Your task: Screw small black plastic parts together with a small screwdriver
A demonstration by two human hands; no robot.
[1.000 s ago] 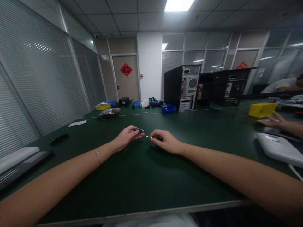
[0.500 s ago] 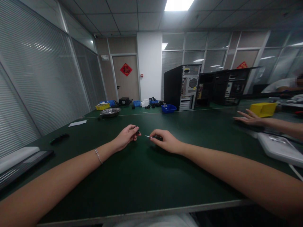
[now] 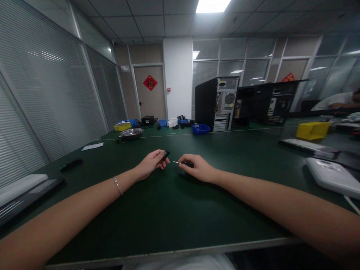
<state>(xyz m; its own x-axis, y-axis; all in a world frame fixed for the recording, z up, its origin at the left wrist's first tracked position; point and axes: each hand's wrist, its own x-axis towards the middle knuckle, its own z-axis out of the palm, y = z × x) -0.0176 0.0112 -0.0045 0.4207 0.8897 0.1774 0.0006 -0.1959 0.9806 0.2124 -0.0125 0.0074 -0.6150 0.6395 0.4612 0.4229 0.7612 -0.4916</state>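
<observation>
Lit ceiling panel (image 3: 213, 6) above green table (image 3: 174, 221)

Two hands (image 3: 152, 162) (image 3: 199, 169), one tool (image 3: 189, 164), perhaps three computers (image 3: 206, 105) (image 3: 245, 110) (image 3: 277, 105)

On the dark-green counter (image 3: 168, 221) lie paper (image 3: 92, 146) at 10 o'clock, a metal dish (image 3: 131, 134) at 11, a blue bin (image 3: 200, 129) beside a computer tower (image 3: 208, 105) at 1, a yellow bin (image 3: 313, 131) at 2, a white slab (image 3: 330, 177) at 3.

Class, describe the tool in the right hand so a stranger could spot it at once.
Start at the green table, then find the right hand near its middle. It grips the tool by a dark handle. A thin, bright shaft sets it apart from the dark piece in the left hand.
</observation>
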